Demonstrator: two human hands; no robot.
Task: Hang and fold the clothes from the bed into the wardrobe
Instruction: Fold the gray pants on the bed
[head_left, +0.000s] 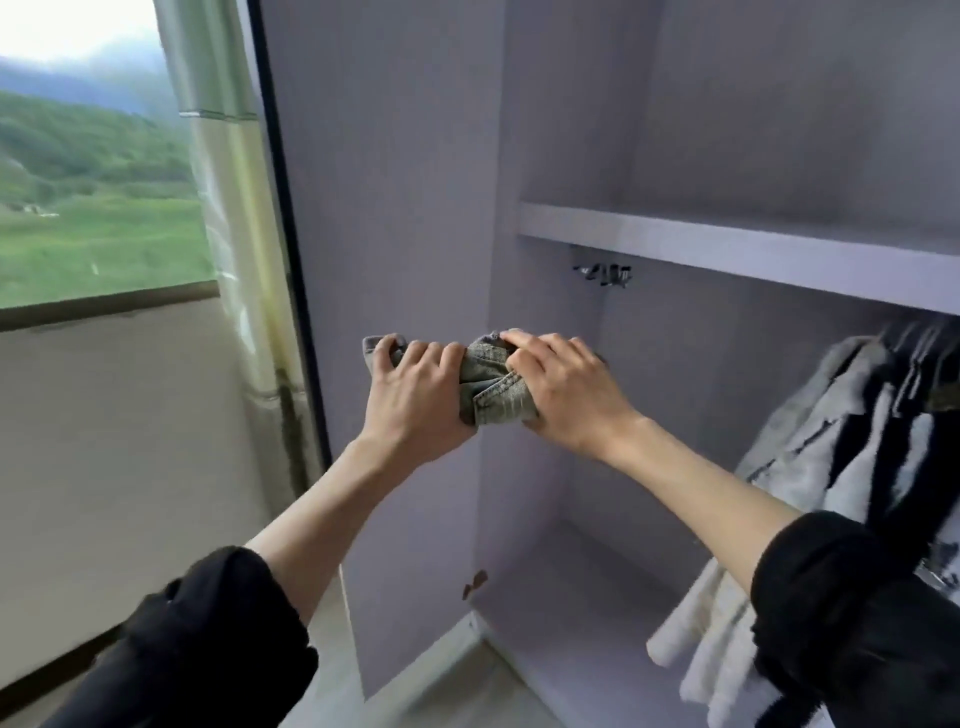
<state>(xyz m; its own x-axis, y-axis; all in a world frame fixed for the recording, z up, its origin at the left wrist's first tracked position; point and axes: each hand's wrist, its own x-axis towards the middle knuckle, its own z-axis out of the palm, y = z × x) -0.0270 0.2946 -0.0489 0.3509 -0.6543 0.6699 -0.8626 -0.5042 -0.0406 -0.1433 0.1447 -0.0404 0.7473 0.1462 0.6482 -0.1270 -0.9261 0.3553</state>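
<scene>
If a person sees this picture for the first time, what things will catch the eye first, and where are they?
In the centre, the left hand and the right hand together grip a bunched grey-green denim garment in front of the open wardrobe. At the right, under the shelf, grey, black and white clothes hang. At the left, a window shows green hills.

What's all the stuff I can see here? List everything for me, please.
Denim garment: one, grey-green, bunched between both hands before the wardrobe.
Wardrobe: one, pale lilac, open.
Shelf: one, lilac, across the wardrobe.
Hanging clothes: several, grey, white and black, at right under the shelf.
Curtain: one, pale green, beside the window.
Window: one, showing green hills, far left.
Left hand: grips the garment.
Right hand: grips the garment.
Sleeves: two, black.
</scene>
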